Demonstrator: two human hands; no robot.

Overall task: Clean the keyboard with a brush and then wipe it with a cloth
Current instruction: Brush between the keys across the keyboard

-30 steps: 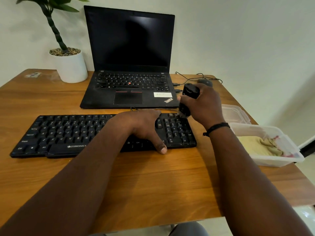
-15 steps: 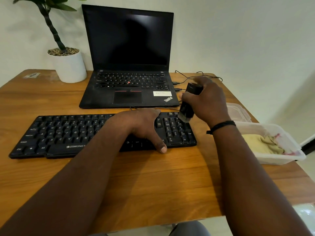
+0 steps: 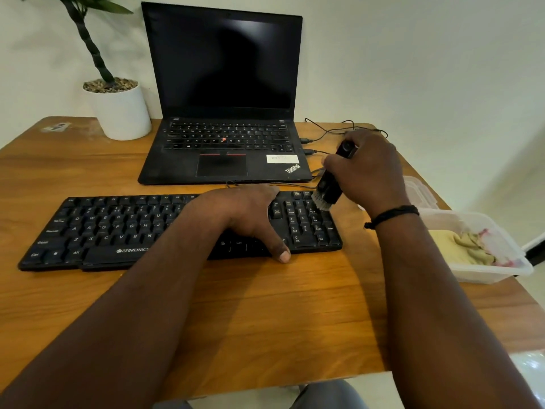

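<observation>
The keyboard (image 3: 182, 228) is lying across the wooden table (image 3: 265, 314), just in front of the laptop (image 3: 224, 113). It is being held steady by the left hand (image 3: 247, 216), whose fingers are resting flat and spread on the keys, clamped on nothing. The brush (image 3: 330, 184) is being gripped by the curled fingers of the right hand (image 3: 368, 172), and its bristles are being touched to the top of the number pad. To do this step well, short strokes should probably be made along the gaps between the keys, with light pressure. The cloth (image 3: 463, 246) is waiting in the plastic container (image 3: 498, 273) at the right. Counted: one keyboard, one brush, one cloth, one laptop, one potted plant (image 3: 118, 107).
</observation>
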